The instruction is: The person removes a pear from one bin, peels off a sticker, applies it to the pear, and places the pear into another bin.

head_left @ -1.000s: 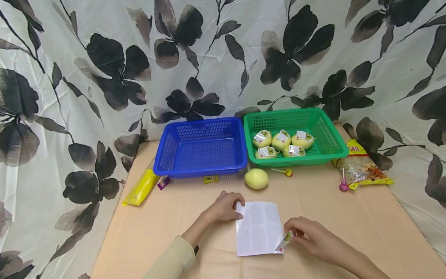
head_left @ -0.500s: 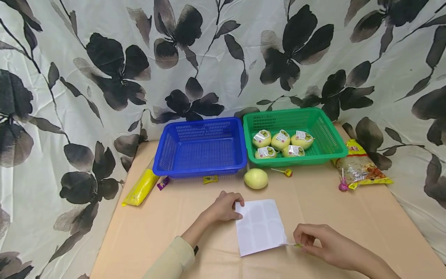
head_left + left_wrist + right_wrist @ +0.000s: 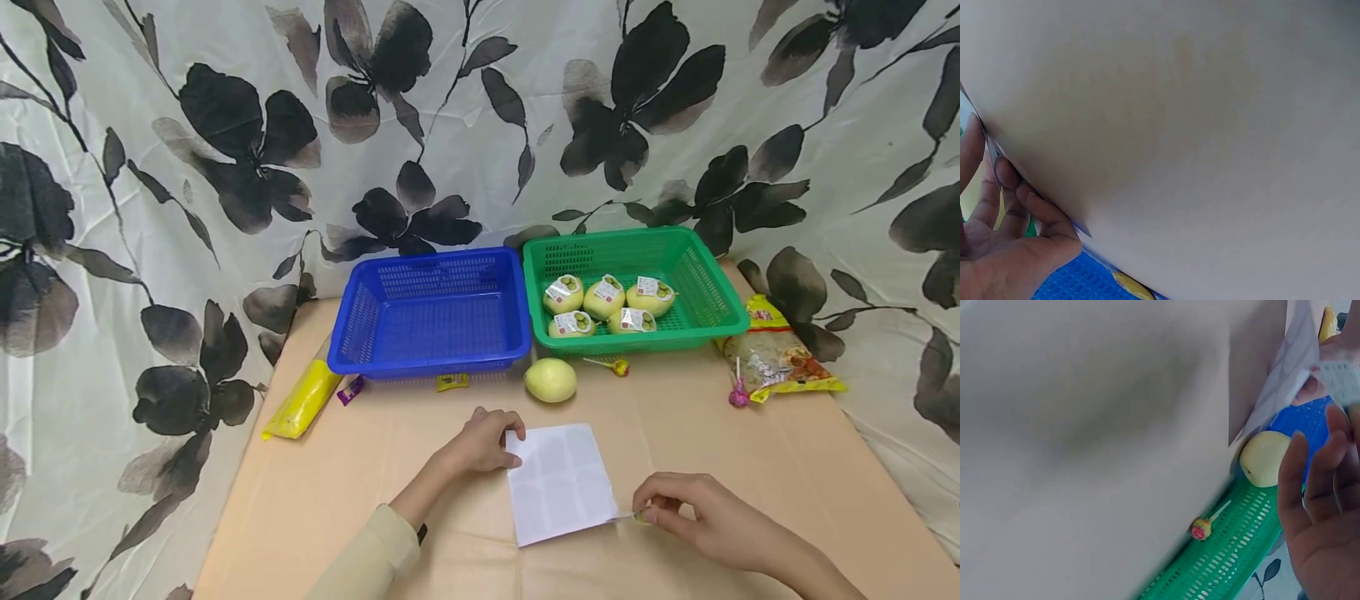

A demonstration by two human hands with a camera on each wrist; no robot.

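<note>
A white sticker sheet (image 3: 561,483) with faint rounded outlines lies on the table in front of me. My left hand (image 3: 480,446) pinches its upper left edge. At the lower right corner my right hand (image 3: 693,512) pinches a sticker (image 3: 1340,378) between thumb and fingers. That label shows fine print in the right wrist view; in the head view it is nearly edge-on and reaches to the sheet's corner. Just beyond the sheet sits a bare, pale yellow-green round fruit (image 3: 551,380). Several similar fruits (image 3: 604,297) with labels lie in the green basket (image 3: 720,312).
Left of the green basket stands a blue basket (image 3: 431,321). Before the baskets lie a yellow packet (image 3: 306,402), a purple wrapped sweet (image 3: 351,390), a small yellow packet (image 3: 452,382) and a lollipop (image 3: 618,367). At right are a snack bag (image 3: 787,358) and a pink lollipop (image 3: 739,395).
My right hand has moved a little right with the sticker, which has turned edge-on. The sheet has swung slightly, its lower right corner pulled up and outward. My left hand keeps its place.
</note>
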